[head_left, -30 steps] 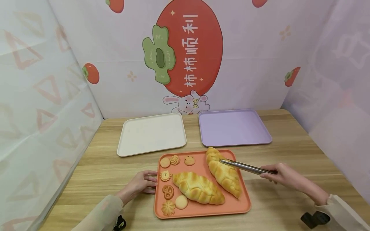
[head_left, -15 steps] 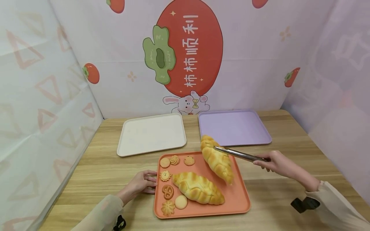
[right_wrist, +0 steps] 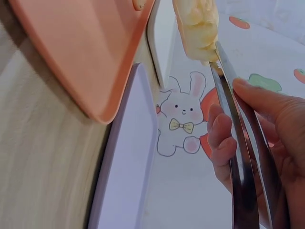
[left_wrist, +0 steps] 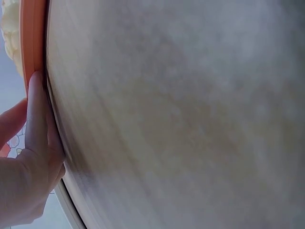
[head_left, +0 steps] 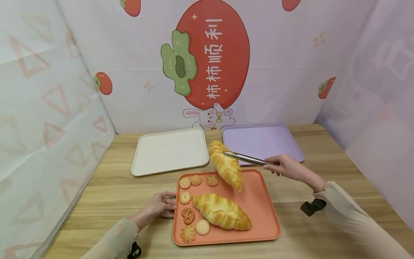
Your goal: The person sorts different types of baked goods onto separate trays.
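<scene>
Bread [head_left: 227,167] in tongs [head_left: 248,158] (aloft), right hand [head_left: 286,166] gripping

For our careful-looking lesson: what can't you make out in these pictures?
Head view: near left corner of the purple tray, hidden by the bread in the tongs.
Right wrist view: handle end of the tongs, cut off by the bottom edge.
Left wrist view: fine grain of the table, blurred, out of focus.

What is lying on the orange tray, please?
On the orange tray lie one bread loaf and seven cookies. Tongs hold a second loaf over its far edge. What lies under the first loaf, or behind the held one, cannot be seen.
</scene>
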A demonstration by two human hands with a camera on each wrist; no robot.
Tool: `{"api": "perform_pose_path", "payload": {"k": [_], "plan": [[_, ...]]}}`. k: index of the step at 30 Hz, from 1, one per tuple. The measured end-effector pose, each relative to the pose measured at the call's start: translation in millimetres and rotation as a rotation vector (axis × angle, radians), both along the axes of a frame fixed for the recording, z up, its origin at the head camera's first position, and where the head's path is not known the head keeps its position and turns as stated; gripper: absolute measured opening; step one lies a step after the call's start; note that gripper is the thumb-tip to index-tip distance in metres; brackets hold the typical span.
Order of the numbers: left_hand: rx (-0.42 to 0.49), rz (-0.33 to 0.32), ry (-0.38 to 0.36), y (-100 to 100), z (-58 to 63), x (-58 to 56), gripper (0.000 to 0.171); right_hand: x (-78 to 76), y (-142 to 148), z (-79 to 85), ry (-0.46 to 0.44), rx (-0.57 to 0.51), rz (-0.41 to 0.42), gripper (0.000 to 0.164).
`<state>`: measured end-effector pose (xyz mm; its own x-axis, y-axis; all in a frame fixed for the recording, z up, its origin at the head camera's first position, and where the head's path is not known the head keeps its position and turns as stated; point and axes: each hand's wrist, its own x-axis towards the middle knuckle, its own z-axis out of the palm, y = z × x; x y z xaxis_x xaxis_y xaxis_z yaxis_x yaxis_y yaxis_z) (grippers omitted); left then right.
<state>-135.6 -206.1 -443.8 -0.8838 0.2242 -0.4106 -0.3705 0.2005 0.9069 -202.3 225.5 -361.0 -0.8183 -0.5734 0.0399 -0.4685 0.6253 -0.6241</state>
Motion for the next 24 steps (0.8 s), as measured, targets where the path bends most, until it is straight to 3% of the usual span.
{"api": "perform_pose_path", "payload": {"k": [7,24], "plan": [[-0.001,-0.011,0.007,0,1.9,0.9,0.048,-25.4,-22,-0.3,0.02,0.002,0.014,0.017],[-0.002,0.003,0.005,0,2.3,1.4,0.047,-71.2,-87,-3.8,0.003,0.007,0.027,0.018]]}}
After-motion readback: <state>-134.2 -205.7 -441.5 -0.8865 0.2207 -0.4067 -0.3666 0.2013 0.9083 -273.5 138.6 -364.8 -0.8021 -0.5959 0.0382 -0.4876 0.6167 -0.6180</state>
